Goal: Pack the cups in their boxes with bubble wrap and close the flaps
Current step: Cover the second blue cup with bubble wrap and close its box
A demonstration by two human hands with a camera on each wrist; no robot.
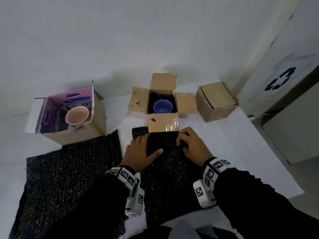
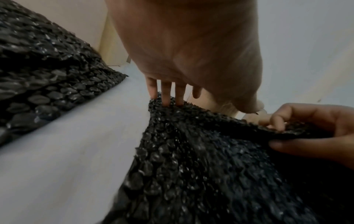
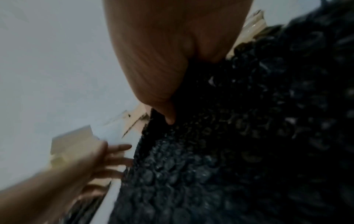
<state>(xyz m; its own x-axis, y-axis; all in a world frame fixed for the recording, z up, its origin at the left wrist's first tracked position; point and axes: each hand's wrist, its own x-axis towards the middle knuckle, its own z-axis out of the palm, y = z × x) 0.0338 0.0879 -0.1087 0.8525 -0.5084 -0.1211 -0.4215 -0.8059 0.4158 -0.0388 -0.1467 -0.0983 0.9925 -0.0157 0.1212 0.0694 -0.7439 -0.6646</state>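
1. The bubble wrap sheet lies on the tabletop, its far edge under the open box's near flap.
2. The right hand pinches that far edge; the left hand presses flat, fingers straight.
3. The blue cup sits in the box, straight beyond both hands.

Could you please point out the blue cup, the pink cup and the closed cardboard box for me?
blue cup (image 1: pixel 163 106): head view, inner bowl.
pink cup (image 1: pixel 77 114): head view, inside of the cup.
closed cardboard box (image 1: pixel 217 95): head view, top flap.

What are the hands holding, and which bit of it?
The right hand pinches the far edge of the black bubble wrap sheet, just in front of the open box. The left hand only rests flat on that sheet.
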